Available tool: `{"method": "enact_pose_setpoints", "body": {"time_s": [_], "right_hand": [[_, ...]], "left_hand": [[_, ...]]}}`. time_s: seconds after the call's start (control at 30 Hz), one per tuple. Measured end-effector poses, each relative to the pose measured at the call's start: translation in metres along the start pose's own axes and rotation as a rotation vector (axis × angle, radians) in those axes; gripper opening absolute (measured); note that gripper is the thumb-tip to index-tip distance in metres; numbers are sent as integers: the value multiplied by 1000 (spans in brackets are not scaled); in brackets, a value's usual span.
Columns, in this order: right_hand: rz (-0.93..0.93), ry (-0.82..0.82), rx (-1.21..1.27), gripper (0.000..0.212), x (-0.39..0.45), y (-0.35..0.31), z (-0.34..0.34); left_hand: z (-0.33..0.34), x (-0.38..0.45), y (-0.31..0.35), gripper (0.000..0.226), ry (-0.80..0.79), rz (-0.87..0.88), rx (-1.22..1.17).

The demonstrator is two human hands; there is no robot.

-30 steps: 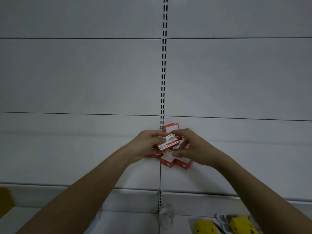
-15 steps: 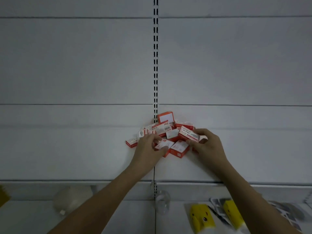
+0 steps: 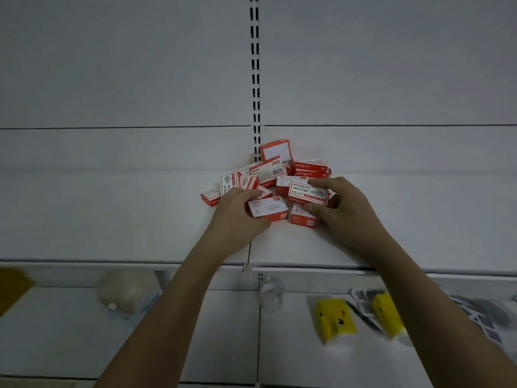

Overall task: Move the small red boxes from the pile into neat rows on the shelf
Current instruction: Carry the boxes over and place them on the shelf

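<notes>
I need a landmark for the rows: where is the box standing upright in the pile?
In the head view, the upright red box stands at the pile's back, against the slotted upright, just behind the 24/6 box.

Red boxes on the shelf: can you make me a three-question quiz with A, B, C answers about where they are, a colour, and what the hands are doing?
1. Where is the pile of red boxes?
A. By the slotted post at the back of the shelf
B. On the lower shelf
C. On the floor

2. What colour are the two duck-faced items on the lower shelf?
A. Blue
B. Yellow
C. Green

3. What is the right hand doing?
A. Hanging idle
B. Pointing upward
C. Holding a box

Answers:
1 A, the pile sits against the back panel, next to the post.
2 B, both are bright yellow.
3 C, its fingers and thumb pinch a labelled box, while the left hand holds another box.
</notes>
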State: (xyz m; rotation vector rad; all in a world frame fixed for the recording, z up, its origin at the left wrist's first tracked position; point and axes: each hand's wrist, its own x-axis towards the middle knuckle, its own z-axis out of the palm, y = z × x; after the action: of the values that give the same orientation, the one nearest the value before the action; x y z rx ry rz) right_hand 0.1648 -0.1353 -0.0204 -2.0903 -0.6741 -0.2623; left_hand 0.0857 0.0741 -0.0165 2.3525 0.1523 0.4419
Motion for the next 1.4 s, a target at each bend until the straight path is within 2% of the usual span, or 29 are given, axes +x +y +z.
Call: {"method": "enact_pose_setpoints", "body": {"time_s": [0.1, 0.27, 0.5, 0.83, 1.0, 1.2, 1.4], "right_hand": [[7, -12, 0, 42, 0, 1, 0], [-40, 10, -5, 42, -1, 1, 2], [-128, 41, 40, 45, -2, -2, -1], [-48, 128, 141, 30, -5, -20, -9], [43, 159, 52, 36, -23, -41, -27], [149, 67, -148, 37, -79, -72, -75], [245, 245, -125, 36, -154, -95, -122]], "left_hand": [[4, 0, 3, 70, -19, -13, 98], [-3, -6, 7, 55, 68, 36, -55], [-9, -11, 8, 56, 135, -3, -329], [-11, -6, 9, 50, 136, -33, -478], [-39, -21, 13, 52, -42, -67, -563], [-75, -36, 39, 49, -220, 114, -553], [-42, -70, 78, 46, -372, 209, -594]]}}
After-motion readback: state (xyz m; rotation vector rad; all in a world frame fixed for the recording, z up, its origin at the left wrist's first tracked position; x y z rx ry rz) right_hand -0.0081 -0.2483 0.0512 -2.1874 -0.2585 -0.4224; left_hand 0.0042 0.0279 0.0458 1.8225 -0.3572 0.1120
